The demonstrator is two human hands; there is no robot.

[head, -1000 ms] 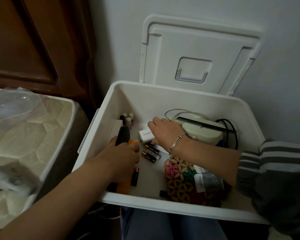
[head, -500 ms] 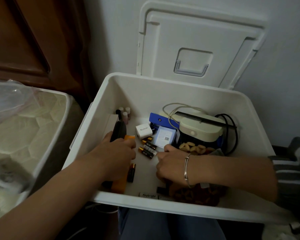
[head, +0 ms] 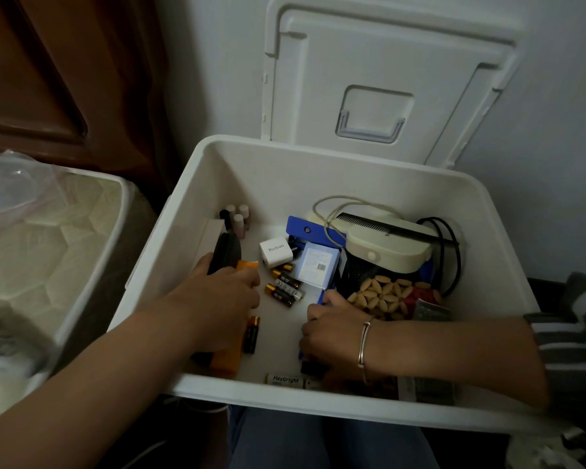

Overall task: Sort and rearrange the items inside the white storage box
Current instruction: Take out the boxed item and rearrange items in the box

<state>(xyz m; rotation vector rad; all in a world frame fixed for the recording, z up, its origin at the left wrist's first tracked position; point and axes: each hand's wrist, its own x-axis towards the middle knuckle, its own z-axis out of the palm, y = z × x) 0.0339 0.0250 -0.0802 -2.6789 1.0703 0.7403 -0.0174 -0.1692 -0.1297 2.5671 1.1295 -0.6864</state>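
The white storage box point(head: 318, 151) sits open on my lap. My left hand point(head: 217, 299) lies at its left side, fingers curled over an orange item point(head: 229, 362) beside a black case point(head: 225, 253). My right hand point(head: 332, 330) is at the front middle and grips the edge of a beaded flower-pattern mat point(head: 383, 294), which stands tilted against the items on the right. Between the hands lie several loose batteries point(head: 285, 287), a single battery point(head: 252, 333) and a white Yoobao charger point(head: 273, 252). What lies under my right palm is hidden.
A cream device with a black comb on it point(head: 386, 247), a black cable point(head: 452, 252), a pale blue carton point(head: 318, 265), small bottles point(head: 237, 216) and a Heybright battery point(head: 285, 380) fill the box. The lid point(head: 386, 79) leans on the wall. A mattress point(head: 48, 238) is at left.
My right hand has come from the charger at the back to the front of the box and tipped the beaded mat up to the right. My left hand has stayed on the orange item.
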